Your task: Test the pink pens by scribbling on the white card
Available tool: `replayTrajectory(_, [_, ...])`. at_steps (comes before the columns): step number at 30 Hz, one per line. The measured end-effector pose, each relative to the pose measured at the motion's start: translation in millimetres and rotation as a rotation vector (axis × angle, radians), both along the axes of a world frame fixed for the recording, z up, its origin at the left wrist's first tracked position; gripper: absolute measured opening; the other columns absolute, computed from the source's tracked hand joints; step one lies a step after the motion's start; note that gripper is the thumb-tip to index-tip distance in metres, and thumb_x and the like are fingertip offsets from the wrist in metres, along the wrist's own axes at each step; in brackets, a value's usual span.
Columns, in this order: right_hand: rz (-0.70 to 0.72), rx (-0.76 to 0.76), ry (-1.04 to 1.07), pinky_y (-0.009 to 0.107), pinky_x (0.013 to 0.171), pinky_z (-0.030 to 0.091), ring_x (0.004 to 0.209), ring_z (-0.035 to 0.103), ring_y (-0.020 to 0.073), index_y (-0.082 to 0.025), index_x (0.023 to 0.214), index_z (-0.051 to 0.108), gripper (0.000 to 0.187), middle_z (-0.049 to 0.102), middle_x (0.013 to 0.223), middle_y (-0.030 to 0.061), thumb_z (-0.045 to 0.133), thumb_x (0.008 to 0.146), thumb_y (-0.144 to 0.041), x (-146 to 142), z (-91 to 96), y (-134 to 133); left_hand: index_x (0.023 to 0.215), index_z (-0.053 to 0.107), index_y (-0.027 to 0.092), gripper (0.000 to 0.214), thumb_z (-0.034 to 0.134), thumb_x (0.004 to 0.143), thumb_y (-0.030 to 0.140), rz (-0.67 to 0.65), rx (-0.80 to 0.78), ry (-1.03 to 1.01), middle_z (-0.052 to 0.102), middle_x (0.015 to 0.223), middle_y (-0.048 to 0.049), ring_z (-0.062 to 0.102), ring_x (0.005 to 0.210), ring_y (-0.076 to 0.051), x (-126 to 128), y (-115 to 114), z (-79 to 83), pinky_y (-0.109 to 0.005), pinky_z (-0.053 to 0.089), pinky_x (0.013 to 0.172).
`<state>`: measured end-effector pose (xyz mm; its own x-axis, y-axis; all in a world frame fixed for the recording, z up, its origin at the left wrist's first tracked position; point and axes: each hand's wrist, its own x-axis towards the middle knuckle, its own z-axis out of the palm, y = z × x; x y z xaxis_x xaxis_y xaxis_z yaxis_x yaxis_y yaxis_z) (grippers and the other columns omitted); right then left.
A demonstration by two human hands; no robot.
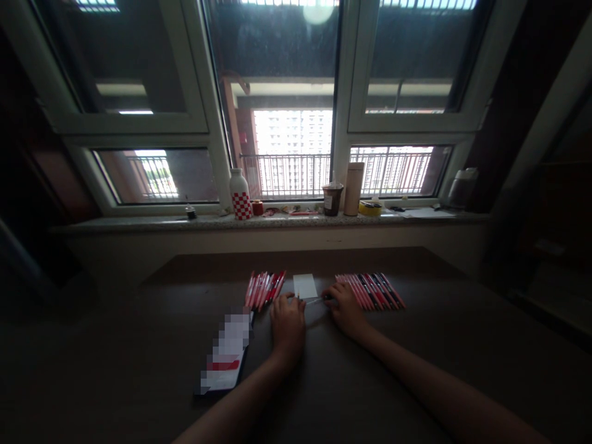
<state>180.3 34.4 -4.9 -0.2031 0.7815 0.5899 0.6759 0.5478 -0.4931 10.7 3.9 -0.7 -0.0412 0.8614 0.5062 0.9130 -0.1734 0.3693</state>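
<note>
Close together over the middle of the table, both my hands work at a slim, pale pen-like stick [314, 301]. The fingers of my left hand [287, 327] are closed at its left end, where a small dark tip shows. My right hand [346, 312] pinches its dark right end. Just beyond lies a small white card [304, 285], flat on the table. A bunch of pink and red pencils [264, 288] lies left of the card, beside my left hand. To the right, a row of pink, red and black pencils [372, 291] lies partly behind my right hand.
A dark-edged case or box with a blurred pale face [229, 351] lies on the dark table [416, 376], left of my left forearm. On the windowsill [287, 222] stand a checkered bottle [240, 196], a drink cup [332, 200], a tan flask [354, 188] and yellow tape [370, 208].
</note>
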Motion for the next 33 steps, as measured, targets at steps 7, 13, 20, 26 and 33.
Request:
replayTrajectory(7, [0.009,-0.019,-0.007,0.037,0.089,0.036,0.098,0.044,0.0227,-0.021,0.088,0.062,0.021,0.058,0.094,0.0045,0.055,0.078,-0.004,0.1,-0.7,0.7,0.095,0.062,0.017,0.021,0.042,0.089,0.025,-0.02,0.004,-0.038,0.054,0.111,-0.0078,0.046,0.106,-0.022,-0.4,-0.5,0.2,-0.039,0.036,0.093])
replayTrajectory(13, [0.022,-0.024,-0.025,0.038,0.088,0.037,0.098,0.044,0.023,-0.021,0.089,0.064,0.021,0.059,0.093,0.0052,0.054,0.08,-0.006,0.0,-1.5,1.4,0.095,0.058,0.018,0.016,0.045,0.085,0.019,-0.036,0.014,-0.065,0.053,0.106,-0.0064,0.046,0.102,-0.021,0.3,-1.1,0.6,-0.037,0.036,0.091])
replayTrajectory(20, [0.02,-0.017,-0.032,0.037,0.088,0.036,0.099,0.044,0.0228,-0.02,0.09,0.064,0.02,0.059,0.093,0.0054,0.052,0.082,-0.006,-0.6,-0.7,0.5,0.103,0.058,0.02,0.021,0.049,0.084,0.023,-0.061,0.023,-0.071,0.053,0.108,-0.0064,0.045,0.106,-0.021,0.1,-0.3,-1.5,-0.038,0.035,0.095])
replayTrajectory(26, [0.017,-0.008,-0.025,0.037,0.087,0.036,0.097,0.044,0.0221,-0.02,0.09,0.063,0.019,0.059,0.092,0.0055,0.052,0.082,-0.007,-1.0,-2.0,1.7,0.098,0.063,0.02,0.028,0.041,0.089,0.035,-0.058,0.021,-0.022,0.052,0.113,-0.0084,0.045,0.11,-0.024,-0.2,-1.4,-1.0,-0.041,0.035,0.096])
replayTrajectory(33, [0.034,-0.02,-0.042,0.036,0.088,0.036,0.098,0.045,0.022,-0.02,0.09,0.063,0.018,0.059,0.094,0.0056,0.052,0.084,-0.008,-1.1,-1.8,1.0,0.094,0.064,0.02,0.025,0.042,0.089,0.031,-0.06,0.009,-0.027,0.053,0.112,-0.0078,0.046,0.108,-0.023,1.0,-1.8,1.9,-0.04,0.036,0.095])
